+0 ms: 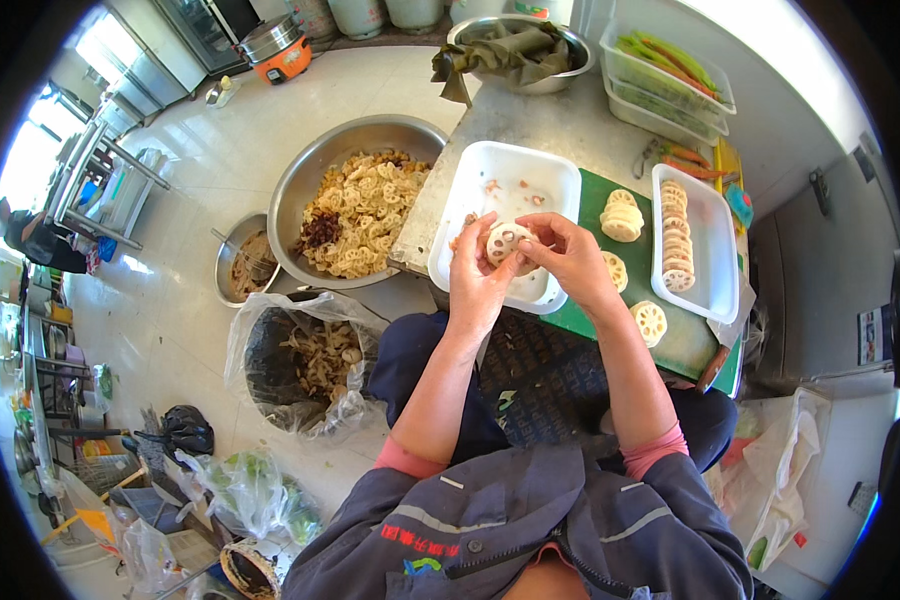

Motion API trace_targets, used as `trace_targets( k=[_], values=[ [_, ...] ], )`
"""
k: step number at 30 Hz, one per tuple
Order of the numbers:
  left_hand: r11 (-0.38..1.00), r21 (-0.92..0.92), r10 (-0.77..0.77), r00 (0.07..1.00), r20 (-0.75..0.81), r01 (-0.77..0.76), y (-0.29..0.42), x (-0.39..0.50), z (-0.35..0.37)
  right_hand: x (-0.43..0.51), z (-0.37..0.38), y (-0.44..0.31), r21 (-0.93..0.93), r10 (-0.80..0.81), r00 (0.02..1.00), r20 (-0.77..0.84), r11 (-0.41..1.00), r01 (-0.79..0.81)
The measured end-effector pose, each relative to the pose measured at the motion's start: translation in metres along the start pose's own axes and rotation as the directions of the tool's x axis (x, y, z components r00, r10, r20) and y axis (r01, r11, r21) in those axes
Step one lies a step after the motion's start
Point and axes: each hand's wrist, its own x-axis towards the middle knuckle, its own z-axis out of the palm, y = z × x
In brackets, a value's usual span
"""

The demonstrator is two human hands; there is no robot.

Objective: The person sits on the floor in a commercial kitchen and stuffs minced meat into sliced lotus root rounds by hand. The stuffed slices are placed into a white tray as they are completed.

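A round slice of lotus root [505,241] is pinched between my two hands, above a white plastic tray [562,169]. My left hand [472,270] supports it from the left, while my right hand [562,251] grips its right edge. Scraps of pinkish filling [493,186] cling to the tray's bottom. Right of the tray, a green cutting board [596,202] carries a stack of lotus root slices [621,217] and single slices, one of them [648,323] near the front edge. A second white tray [709,225] holds a row of lotus root rounds [676,232].
A cleaver [731,322] lies at the board's right front corner. To the left stand a large steel basin [289,217] of sliced food, a smaller bowl [225,281] and a lined waste bin [259,375]. A steel bowl [577,64] of dark leaves sits at the table's far end.
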Motion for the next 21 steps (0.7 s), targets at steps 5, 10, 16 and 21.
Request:
trace_targets(
  k=[5, 10, 16, 21],
  values=[
    [0.958, -0.274, -0.104, 0.993, -0.059, 0.084, 0.002, -0.005, 0.004, -0.012, 0.017, 0.015, 0.482, 0.025, 0.994, -0.102, 0.876, 0.028],
    [0.965, -0.216, -0.158, 0.987, -0.017, 0.151, -0.002, -0.006, 0.007, -0.019, 0.035, 0.023, 0.494, 0.018, 0.973, -0.231, 0.864, 0.101],
    [0.999, 0.055, 0.004, 0.994, -0.107, 0.002, -0.003, -0.003, -0.003, -0.024, 0.014, 0.005, -0.484, -0.459, 0.864, -0.207, 0.816, 0.317],
    [0.969, 0.243, 0.003, 0.987, -0.162, 0.037, -0.005, -0.004, -0.006, -0.014, -0.007, 0.001, -0.736, -0.602, 0.796, -0.064, 0.567, 0.370]
  ],
)
